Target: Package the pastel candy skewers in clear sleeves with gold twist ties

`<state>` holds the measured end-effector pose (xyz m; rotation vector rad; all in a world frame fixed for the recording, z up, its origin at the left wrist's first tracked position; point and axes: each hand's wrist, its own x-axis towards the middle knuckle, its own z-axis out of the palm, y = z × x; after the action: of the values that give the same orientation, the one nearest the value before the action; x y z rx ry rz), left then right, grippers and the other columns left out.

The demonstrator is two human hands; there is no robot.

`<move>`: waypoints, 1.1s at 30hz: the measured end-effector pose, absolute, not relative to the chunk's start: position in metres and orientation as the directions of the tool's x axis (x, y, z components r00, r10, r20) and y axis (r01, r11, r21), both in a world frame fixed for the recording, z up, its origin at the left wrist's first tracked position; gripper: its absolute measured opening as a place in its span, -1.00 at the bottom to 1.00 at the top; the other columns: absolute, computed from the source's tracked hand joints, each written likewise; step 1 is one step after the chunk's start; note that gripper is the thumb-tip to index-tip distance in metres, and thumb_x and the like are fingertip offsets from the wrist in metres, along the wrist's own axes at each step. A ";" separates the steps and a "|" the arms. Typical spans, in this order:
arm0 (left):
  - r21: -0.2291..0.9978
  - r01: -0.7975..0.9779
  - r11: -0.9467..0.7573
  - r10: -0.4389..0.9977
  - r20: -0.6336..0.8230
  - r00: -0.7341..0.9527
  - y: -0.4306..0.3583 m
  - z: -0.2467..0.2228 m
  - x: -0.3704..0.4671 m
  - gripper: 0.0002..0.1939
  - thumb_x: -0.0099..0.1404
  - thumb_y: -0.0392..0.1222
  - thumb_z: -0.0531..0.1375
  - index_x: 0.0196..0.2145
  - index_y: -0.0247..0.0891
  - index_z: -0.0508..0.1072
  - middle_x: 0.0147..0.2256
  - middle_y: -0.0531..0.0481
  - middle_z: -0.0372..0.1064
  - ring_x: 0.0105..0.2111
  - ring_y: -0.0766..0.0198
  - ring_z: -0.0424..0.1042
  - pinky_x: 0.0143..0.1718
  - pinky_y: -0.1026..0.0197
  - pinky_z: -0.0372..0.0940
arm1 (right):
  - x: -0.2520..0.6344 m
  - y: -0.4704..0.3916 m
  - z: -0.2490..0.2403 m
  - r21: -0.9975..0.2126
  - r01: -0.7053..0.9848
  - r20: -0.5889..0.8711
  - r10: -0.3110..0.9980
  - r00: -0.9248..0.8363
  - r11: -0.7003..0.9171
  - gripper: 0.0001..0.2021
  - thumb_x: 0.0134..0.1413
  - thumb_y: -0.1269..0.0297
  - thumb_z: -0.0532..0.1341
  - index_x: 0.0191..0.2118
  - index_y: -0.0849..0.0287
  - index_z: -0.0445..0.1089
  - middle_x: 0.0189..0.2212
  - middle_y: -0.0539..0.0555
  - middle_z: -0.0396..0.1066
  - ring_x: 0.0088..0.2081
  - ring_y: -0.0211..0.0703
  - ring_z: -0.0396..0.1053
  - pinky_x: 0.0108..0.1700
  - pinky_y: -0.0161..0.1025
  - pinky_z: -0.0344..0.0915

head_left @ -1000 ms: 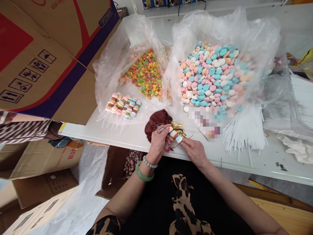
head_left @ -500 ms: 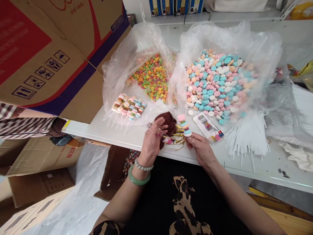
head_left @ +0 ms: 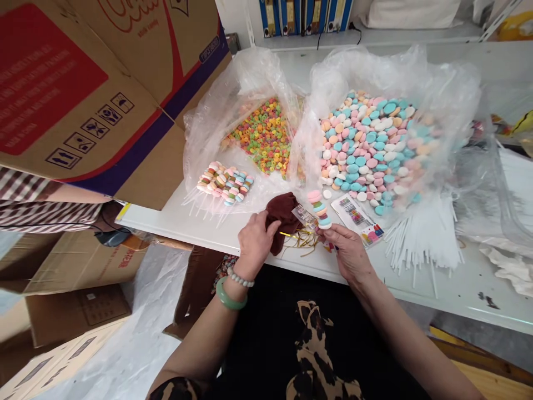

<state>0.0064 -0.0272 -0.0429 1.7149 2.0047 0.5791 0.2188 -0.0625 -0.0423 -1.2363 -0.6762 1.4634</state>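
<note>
A candy skewer (head_left: 320, 209) of stacked pastel candies and fruit-coloured rings stands upright in my right hand (head_left: 348, 247), pinched at its lower end. A clear printed packet (head_left: 305, 217) hangs beside it, its lower part at the same fingers. My left hand (head_left: 257, 238) is closed at the near edge of a dark red cloth (head_left: 283, 208), pinching one end of a gold twist tie (head_left: 295, 234). Several loose gold ties (head_left: 306, 242) lie between the hands. To the right rests a flat printed packet (head_left: 357, 219).
Bags of small ring candies (head_left: 266, 133) and pastel oval candies (head_left: 370, 144) stand behind. Finished skewers (head_left: 225, 182) lie at left, white sticks (head_left: 420, 239) at right. A large carton (head_left: 104, 94) overhangs the table's left end. A person's striped sleeve (head_left: 45, 200) shows beyond it.
My left hand has gone from open and spread over the packet to closed on a gold tie beside the cloth. The packet now sits against the skewer at my right hand.
</note>
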 end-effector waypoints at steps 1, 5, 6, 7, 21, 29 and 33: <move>0.477 0.869 0.131 0.990 -0.109 -0.089 -0.025 -0.048 0.003 -0.72 0.34 -0.01 0.12 -0.09 -0.16 0.46 -0.18 -0.11 0.46 -0.21 0.14 0.44 -0.23 0.18 0.24 | 0.221 -0.062 -0.043 -0.892 -0.349 -0.340 0.936 0.095 -0.288 -0.81 -0.18 0.12 0.42 -0.39 0.08 0.61 -0.39 0.06 0.57 -0.31 -0.12 0.41 -0.16 -0.17 0.28; 0.382 0.924 0.021 0.983 -0.178 0.051 -0.018 -0.069 0.002 -0.72 0.42 -0.13 -0.04 -0.22 -0.19 0.45 -0.33 -0.07 0.46 -0.33 0.21 0.43 -0.30 0.22 0.22 | 0.220 -0.063 -0.044 -0.890 -0.346 -0.347 0.933 0.091 -0.297 -0.80 -0.18 0.12 0.42 -0.39 0.08 0.61 -0.40 0.07 0.57 -0.32 -0.12 0.41 -0.18 -0.17 0.28; 0.393 0.920 0.008 0.984 -0.165 0.062 -0.017 -0.071 0.001 -0.72 0.42 -0.14 -0.05 -0.22 -0.20 0.45 -0.35 -0.07 0.45 -0.33 0.21 0.43 -0.30 0.22 0.22 | 0.221 -0.064 -0.044 -0.889 -0.350 -0.346 0.934 0.089 -0.296 -0.80 -0.18 0.11 0.42 -0.38 0.08 0.61 -0.40 0.06 0.57 -0.32 -0.12 0.41 -0.17 -0.17 0.27; 0.413 0.911 -0.004 0.986 -0.151 0.073 -0.017 -0.072 -0.001 -0.72 0.41 -0.17 -0.05 -0.21 -0.20 0.45 -0.36 -0.07 0.45 -0.33 0.20 0.43 -0.29 0.22 0.23 | 0.221 -0.064 -0.044 -0.888 -0.354 -0.345 0.934 0.092 -0.293 -0.79 -0.19 0.11 0.42 -0.38 0.07 0.61 -0.40 0.06 0.57 -0.31 -0.12 0.41 -0.16 -0.17 0.27; 0.205 0.974 -0.094 0.988 -0.098 0.116 0.015 -0.049 0.025 -0.63 0.44 -0.09 -0.11 0.02 -0.17 0.39 -0.18 -0.17 0.45 -0.24 0.10 0.46 -0.30 0.15 0.21 | 0.228 -0.062 -0.038 -0.880 -0.386 -0.357 0.922 0.149 -0.278 -0.81 -0.25 0.15 0.43 -0.43 0.10 0.60 -0.43 0.05 0.56 -0.41 -0.19 0.35 -0.26 -0.18 0.26; 0.130 0.991 -0.045 0.995 -0.080 0.055 0.043 -0.050 0.028 -0.56 0.42 0.08 -0.10 -0.20 -0.20 0.47 -0.32 -0.18 0.49 -0.29 0.05 0.45 -0.34 0.14 0.13 | 0.241 -0.063 -0.037 -0.875 -0.412 -0.359 0.912 0.199 -0.255 -0.81 -0.27 0.17 0.43 -0.44 0.11 0.59 -0.43 0.07 0.55 -0.41 -0.17 0.35 -0.24 -0.14 0.30; 0.230 0.964 -0.129 0.990 -0.032 0.140 0.032 -0.057 0.026 -0.64 0.43 -0.16 -0.12 -0.11 -0.25 0.44 -0.25 -0.18 0.46 -0.25 0.09 0.42 -0.27 0.14 0.17 | 0.241 -0.064 -0.042 -0.869 -0.428 -0.354 0.916 0.186 -0.248 -0.82 -0.24 0.18 0.42 -0.43 0.13 0.59 -0.44 0.05 0.55 -0.45 -0.22 0.32 -0.25 -0.15 0.28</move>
<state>0.0259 0.0321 -0.0571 2.2155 1.9312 0.1896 0.2408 -0.0635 -0.0416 -1.2262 -0.5497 1.3947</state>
